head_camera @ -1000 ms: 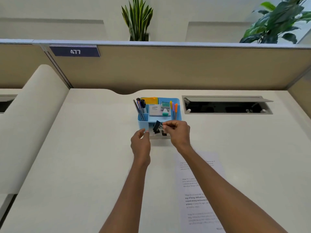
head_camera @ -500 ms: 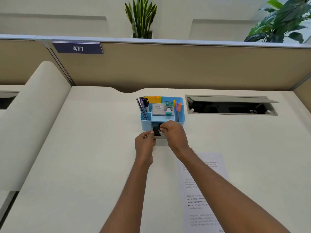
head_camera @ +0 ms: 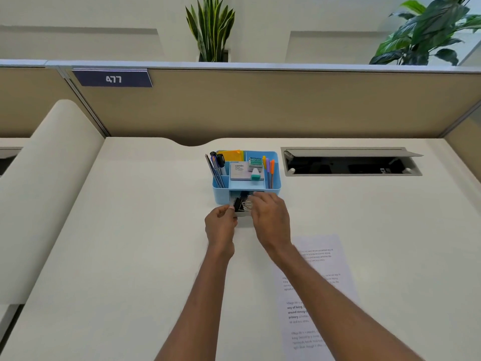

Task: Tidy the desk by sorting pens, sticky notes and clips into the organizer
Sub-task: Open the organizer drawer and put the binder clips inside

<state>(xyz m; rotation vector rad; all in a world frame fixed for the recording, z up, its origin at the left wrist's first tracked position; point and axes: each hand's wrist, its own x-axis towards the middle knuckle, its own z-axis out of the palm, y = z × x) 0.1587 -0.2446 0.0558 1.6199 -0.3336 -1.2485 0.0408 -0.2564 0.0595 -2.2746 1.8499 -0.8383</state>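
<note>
Cream desk (head_camera: 130, 256) bounded by tan partition (head_camera: 260, 105), plants (head_camera: 210, 29) seen behind, blue organizer (head_camera: 276, 190) set beside an open cable hatch (head_camera: 348, 152), binder clips (head_camera: 239, 204) laid in its pulled-out drawer (head_camera: 243, 214), drawer front pinched by left hand (head_camera: 220, 227), right hand (head_camera: 270, 217) curled over clips, grip not discernible.

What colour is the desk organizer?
Light blue; the organizer shows best in the head view.

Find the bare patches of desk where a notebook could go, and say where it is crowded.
Widest: the desk left of the organizer, up to the curved side panel. Another: right of the printed sheet, below the cable hatch. Crowded: in front of the organizer, where left hand and right hand meet at the drawer.
</note>
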